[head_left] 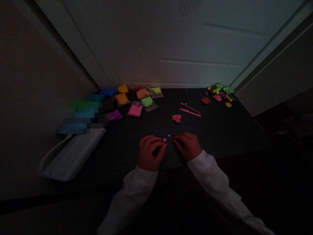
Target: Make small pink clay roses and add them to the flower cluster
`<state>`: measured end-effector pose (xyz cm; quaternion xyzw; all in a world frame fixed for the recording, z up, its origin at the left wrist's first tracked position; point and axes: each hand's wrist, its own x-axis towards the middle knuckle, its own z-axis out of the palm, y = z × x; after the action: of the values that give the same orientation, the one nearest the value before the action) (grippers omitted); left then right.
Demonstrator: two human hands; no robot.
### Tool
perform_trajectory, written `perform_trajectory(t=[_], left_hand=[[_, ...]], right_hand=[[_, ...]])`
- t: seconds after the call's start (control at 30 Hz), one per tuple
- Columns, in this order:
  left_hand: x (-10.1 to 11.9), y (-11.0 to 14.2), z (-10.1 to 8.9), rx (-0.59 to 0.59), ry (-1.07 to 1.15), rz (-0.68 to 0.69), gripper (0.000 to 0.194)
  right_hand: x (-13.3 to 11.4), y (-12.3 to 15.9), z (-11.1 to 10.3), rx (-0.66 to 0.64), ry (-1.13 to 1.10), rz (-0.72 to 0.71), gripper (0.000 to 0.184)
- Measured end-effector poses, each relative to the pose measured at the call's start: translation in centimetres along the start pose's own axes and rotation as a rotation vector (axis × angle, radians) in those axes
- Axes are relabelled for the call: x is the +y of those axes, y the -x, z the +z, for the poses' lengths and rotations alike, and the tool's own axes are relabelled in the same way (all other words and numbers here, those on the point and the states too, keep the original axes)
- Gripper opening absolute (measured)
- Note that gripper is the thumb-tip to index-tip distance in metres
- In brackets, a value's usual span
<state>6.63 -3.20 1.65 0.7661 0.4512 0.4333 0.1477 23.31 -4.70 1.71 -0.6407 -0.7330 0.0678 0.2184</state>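
My left hand (pixel 151 152) rests low over the dark table, thumb and fingertip brought together in a pinch. A tiny pale spot shows at those fingertips, too small to name. Just beyond them lie two small flat pink clay discs, one larger disc (pixel 164 139) and one smaller disc (pixel 169 135). To the right of the discs, my right hand (pixel 187 146) also has its thumb and fingers closed together; whatever is between them cannot be made out. Farther back sits a pink petalled clay flower (pixel 176 118) with bits of green at its edge. Neither hand touches it.
Two pink modelling tools (pixel 190 112) lie behind the flower. A reddish clay lump (pixel 206 101) and a cluster of colourful clay figures (pixel 221 92) are at back right. Several clay bags, including a pink bag (pixel 135 110), line the back left. A pale case (pixel 75 156) stands left.
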Motion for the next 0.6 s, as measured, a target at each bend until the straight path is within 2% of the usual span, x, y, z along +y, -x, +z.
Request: perform_trajectory(t=[0.17,0.3,0.4,0.6], left_hand=[[0.1,-0.1,-0.1,-0.018,0.000,0.000,0.007],[0.0,0.0,0.0,0.000,0.008,-0.001,0.007],[-0.1,0.0,0.1,0.009,0.008,0.009,0.008],[-0.2,0.1,0.1,-0.027,0.002,0.040,0.010]], right_hand=[[0.1,0.1,0.2,0.029,0.000,-0.002,0.020],[-0.2,0.3,-0.3,0.106,-0.065,-0.020,0.022],[-0.4,0.6,-0.8,0.143,-0.116,-0.099,0.022],[-0.7,0.7,-0.9,0.084,-0.207,-0.285,0.027]])
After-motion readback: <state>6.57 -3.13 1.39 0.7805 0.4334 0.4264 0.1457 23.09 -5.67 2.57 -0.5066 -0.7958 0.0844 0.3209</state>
